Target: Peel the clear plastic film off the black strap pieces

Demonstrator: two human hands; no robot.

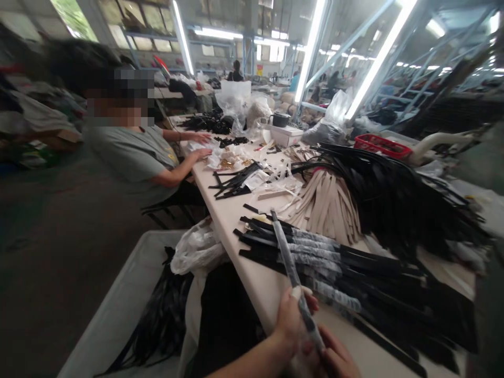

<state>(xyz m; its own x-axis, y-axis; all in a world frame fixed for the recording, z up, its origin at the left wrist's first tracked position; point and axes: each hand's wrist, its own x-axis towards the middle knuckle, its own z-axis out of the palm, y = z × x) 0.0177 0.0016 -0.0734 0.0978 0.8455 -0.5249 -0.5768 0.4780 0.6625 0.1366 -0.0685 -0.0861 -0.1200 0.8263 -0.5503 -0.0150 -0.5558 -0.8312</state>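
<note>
At the bench's (pixel 262 286) near edge, the left hand (pixel 290 317) curls closed round a strap (pixel 287 254); the right hand (pixel 337 356) grips its lower end.

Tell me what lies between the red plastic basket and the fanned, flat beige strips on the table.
The head view shows a thick heap of long black straps there, between the basket and the beige strips.

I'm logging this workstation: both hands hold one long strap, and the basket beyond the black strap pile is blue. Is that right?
Not quite: the head view shows that basket beyond the black strap pile is red. The left hand and right hand do hold one long strap.
</note>
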